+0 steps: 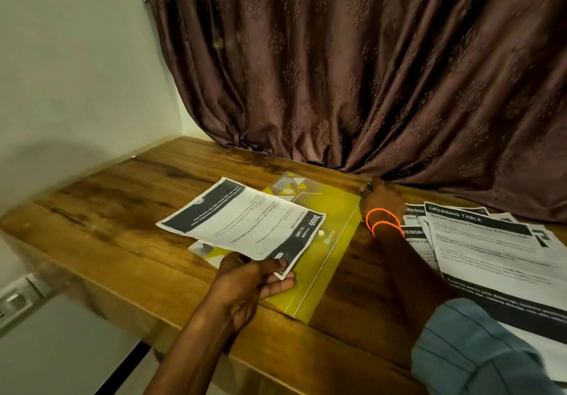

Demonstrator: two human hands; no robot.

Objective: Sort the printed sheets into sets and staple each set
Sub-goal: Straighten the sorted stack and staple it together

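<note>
My left hand (250, 284) pinches the near corner of a set of printed sheets (245, 223) with black header bands, held just above a yellow plastic folder (334, 241) on the wooden table (129, 210). My right hand (382, 201), with orange bangles on the wrist, reaches to the back of the table at the curtain's hem. Its fingers are on a small dark object with a blue spot (366, 187); whether they grip it is unclear. A spread of printed sheets headed "DRESSING TABLE" (491, 250) lies at the right.
A brown patterned curtain (368, 72) hangs along the table's back edge. A pale wall (76, 57) borders the left side, with a socket plate (18, 299) below the table's left end. The table's front edge runs diagonally past my left forearm.
</note>
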